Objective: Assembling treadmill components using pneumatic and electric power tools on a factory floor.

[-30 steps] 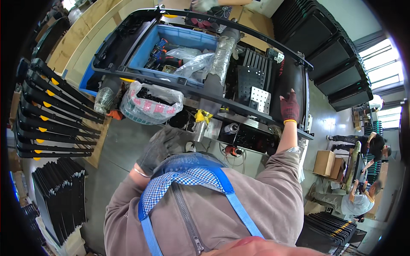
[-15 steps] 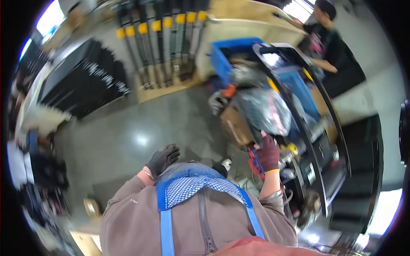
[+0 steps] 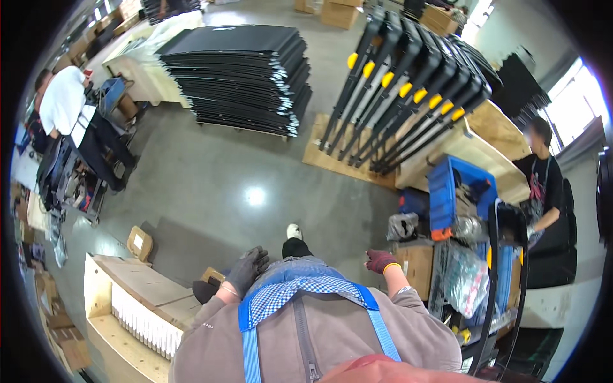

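My left hand [image 3: 249, 269], in a dark grey glove, hangs in front of my left hip by the blue checked apron [image 3: 300, 290]. Its fingers are loosely bent and slightly apart, with nothing in them. On the other side, my right hand [image 3: 382, 260] wears a dark red knit glove with a yellow cuff and bare fingertips. Its fingers are curled in, and no object shows in them. A cardboard box [image 3: 418, 268] at the foot of the loaded cart is nearest to that hand. One dark-trousered leg with a white shoe [image 3: 293, 231] reaches forward on the floor.
Black panels [image 3: 236, 76] are stacked ahead; black frames with yellow tags [image 3: 408, 89] stand on a pallet. Right: a cart [image 3: 491, 274], a blue crate [image 3: 447, 198] and a person in black [image 3: 546, 185]. Left: a wooden crate [image 3: 105, 300] and a person in white [image 3: 67, 102].
My view has swung right, away from the cart, which now sits farther right. My right hand has moved off the cart and its red-and-blue item. The wooden crate at lower left has come into view.
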A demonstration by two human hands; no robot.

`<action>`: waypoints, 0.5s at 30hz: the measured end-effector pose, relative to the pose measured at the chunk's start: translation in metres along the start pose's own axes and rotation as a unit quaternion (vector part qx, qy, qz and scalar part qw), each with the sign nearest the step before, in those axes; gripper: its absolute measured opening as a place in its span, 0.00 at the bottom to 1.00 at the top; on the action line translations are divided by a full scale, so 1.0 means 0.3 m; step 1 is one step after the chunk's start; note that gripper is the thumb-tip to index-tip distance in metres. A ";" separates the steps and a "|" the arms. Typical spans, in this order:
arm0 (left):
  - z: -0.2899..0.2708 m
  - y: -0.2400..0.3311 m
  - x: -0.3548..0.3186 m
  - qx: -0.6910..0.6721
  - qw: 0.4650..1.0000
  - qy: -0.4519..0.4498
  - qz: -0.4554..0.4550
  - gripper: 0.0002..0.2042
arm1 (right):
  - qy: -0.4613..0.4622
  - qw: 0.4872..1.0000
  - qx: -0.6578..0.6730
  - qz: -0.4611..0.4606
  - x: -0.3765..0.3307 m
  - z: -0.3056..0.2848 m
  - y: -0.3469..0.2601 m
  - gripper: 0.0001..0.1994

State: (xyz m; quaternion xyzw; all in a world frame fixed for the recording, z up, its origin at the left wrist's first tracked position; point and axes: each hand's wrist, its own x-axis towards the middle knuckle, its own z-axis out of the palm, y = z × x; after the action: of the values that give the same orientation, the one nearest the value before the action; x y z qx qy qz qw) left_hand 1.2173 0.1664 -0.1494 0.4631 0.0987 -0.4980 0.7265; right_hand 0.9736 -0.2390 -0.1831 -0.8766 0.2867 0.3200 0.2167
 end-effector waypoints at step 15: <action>-0.716 0.738 0.643 -0.077 0.934 0.336 0.090 0.16 | 0.124 0.988 0.018 -0.087 1.078 -0.980 -0.744 0.29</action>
State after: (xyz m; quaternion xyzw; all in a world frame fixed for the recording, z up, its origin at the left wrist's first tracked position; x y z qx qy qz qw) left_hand 1.5593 0.2267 -0.2572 0.5534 0.3326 -0.2367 0.7261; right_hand 1.4491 -0.3570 -0.1546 -0.9270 0.2402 0.1833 0.2221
